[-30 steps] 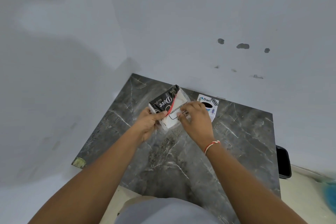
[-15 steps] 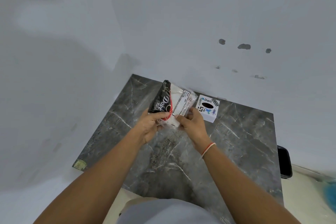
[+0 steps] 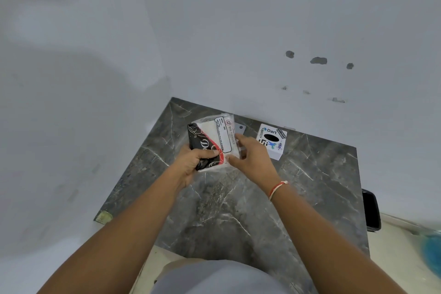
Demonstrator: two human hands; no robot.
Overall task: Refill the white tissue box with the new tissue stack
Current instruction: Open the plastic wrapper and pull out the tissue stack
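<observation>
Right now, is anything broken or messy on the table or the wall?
The wall looks damaged: dark chipped patches show above the white tissue box. The table is neat, nothing spilled. Both hands, left hand and right hand, hold the wrapped tissue pack.

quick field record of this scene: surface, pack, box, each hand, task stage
surface: dark marble table
pack: wrapped tissue pack, held above table
box: white tissue box, on table near wall, oval slot dark
left hand: gripping pack's lower black end
right hand: fingers at pack's right edge
stage: pack still wrapped, box not refilled
</observation>
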